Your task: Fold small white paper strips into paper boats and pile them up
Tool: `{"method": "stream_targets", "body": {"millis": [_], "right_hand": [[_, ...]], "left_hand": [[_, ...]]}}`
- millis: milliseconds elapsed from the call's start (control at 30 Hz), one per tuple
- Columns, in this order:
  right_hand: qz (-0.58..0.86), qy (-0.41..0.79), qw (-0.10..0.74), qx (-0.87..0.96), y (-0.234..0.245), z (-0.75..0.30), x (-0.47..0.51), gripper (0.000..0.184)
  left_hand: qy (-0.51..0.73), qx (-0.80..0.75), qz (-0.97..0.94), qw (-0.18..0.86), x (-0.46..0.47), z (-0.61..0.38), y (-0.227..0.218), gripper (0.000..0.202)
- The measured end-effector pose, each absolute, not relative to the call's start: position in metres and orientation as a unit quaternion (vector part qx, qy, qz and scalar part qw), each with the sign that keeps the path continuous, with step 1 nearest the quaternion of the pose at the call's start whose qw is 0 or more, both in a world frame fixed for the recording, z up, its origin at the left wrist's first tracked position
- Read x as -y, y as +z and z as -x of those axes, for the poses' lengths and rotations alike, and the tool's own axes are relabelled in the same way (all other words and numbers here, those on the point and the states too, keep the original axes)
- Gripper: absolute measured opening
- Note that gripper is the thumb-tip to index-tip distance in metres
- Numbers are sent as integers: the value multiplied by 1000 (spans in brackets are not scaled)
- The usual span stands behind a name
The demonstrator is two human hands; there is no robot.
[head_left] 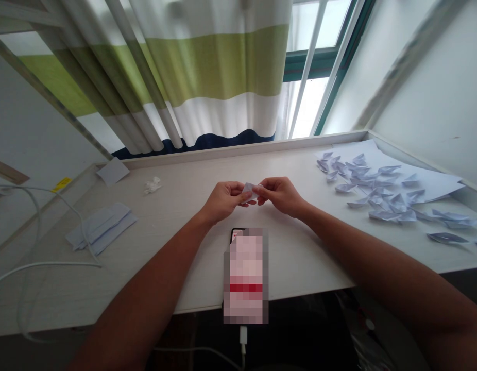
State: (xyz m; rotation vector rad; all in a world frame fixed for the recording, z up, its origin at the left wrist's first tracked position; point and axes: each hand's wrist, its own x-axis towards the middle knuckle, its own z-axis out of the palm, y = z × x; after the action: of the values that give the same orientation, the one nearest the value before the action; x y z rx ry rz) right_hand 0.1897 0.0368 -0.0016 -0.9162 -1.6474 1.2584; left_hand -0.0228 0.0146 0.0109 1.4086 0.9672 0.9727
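Above the middle of the white table, both hands pinch a small folded piece of white paper (249, 190). My left hand (225, 200) grips its left side, thumb on the near face. At its right edge, the thumb and fingertips of my right hand (279, 195) are closed on it, covering part of the paper. Over to the right lies a spread of small folded paper boats (377, 180), partly on flat white sheets (435, 180). Just below the hands is a phone (246, 278) with its screen blurred out.
A stack of folded papers (103, 228) lies at left, with a white cable (84, 234) crossing it. Behind are a crumpled tissue (152, 185) and a square paper (113, 171). A charging plug (243, 335) hangs below the phone. A raised rim (238, 152) edges the table's back.
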Motion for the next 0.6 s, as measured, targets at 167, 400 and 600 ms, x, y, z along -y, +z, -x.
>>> {"method": "stream_targets", "body": {"millis": [167,400,600], "right_hand": [[372,544,442,609,-4,-187,-37,62],[354,562,456,592,-10,-189,-44,60],[363,541,426,627,-9,-187,-41,54]], "left_hand": [[399,-395,-581,589,-15,24,12,53],[357,-393,-591,608,-18,26,10,49],[371,-415,-627,546,-18,25,4,51]]}}
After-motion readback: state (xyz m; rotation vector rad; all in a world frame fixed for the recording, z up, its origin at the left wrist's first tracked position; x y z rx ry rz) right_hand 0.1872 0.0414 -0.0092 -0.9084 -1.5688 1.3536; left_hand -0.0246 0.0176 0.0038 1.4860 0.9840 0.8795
